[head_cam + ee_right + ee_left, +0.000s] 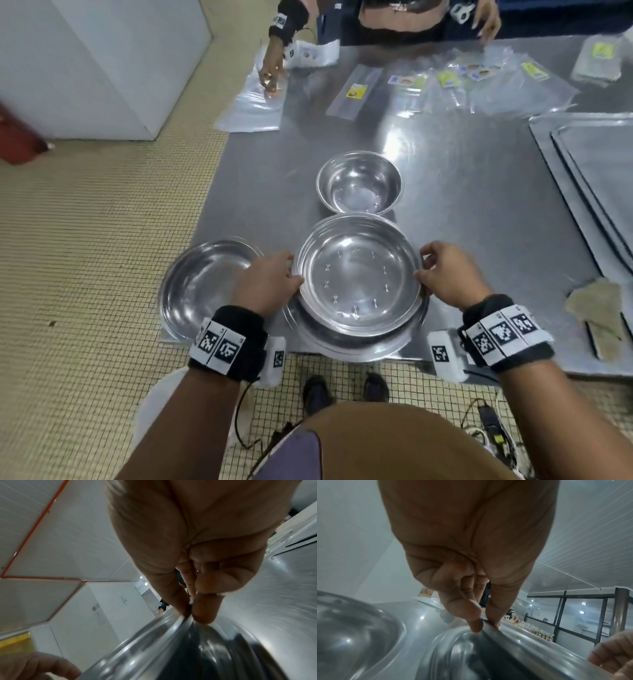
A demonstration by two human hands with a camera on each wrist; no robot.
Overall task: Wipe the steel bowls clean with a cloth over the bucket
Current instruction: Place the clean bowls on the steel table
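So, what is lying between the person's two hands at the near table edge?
In the head view, the round steel bowl, nested in a larger one, lies between the left hand and right hand; both pinch its rim.

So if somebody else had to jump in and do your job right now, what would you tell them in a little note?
Left hand pinches the left rim of the big bowl; right hand pinches its right rim.
That bowl sits in another bowl at the near edge of the table. A shallow bowl lies to the left, a small bowl behind.
The cloth lies on the table to the right, in neither hand.
A white shape on the floor may be the bucket.
Whether any bowl is wiped, I cannot tell. Left: fetch the cloth and wipe the bowls.
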